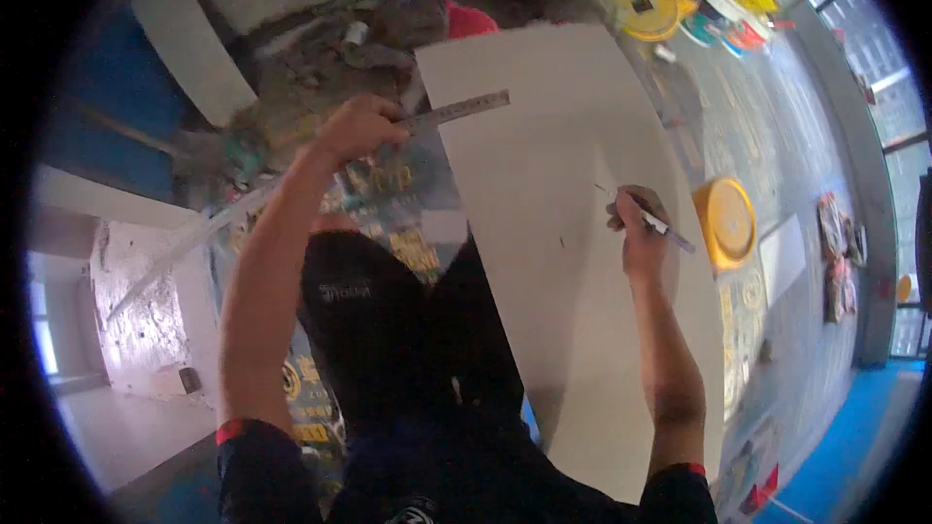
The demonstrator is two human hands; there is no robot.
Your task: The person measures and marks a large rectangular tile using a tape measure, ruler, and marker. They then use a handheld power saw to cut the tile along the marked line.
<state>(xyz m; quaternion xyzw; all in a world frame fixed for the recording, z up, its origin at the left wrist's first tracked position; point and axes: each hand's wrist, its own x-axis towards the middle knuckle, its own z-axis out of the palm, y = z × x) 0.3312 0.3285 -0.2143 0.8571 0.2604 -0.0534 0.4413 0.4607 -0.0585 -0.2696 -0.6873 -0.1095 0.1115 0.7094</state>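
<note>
A large off-white board (pixel 544 165) lies before me, reaching from beside my legs to the far side. My left hand (pixel 359 126) is closed round a narrow ruler (pixel 466 110) with dark markings, near the board's left edge. The ruler's free end reaches over the far part of the board. Over the board's right half, my right hand (pixel 639 212) pinches a slim pen (pixel 674 236), its thin tip pointing up and left. A short dark mark shows on the board left of that hand.
A long pale strip (pixel 199 236) runs behind my left forearm, which hides whether it joins the ruler. Yellow buckets (pixel 726 223) stand right of the board and at the far right (pixel 649 6). Printed plastic sheeting (pixel 777 146) covers the floor. Rubble (pixel 320 63) lies far left.
</note>
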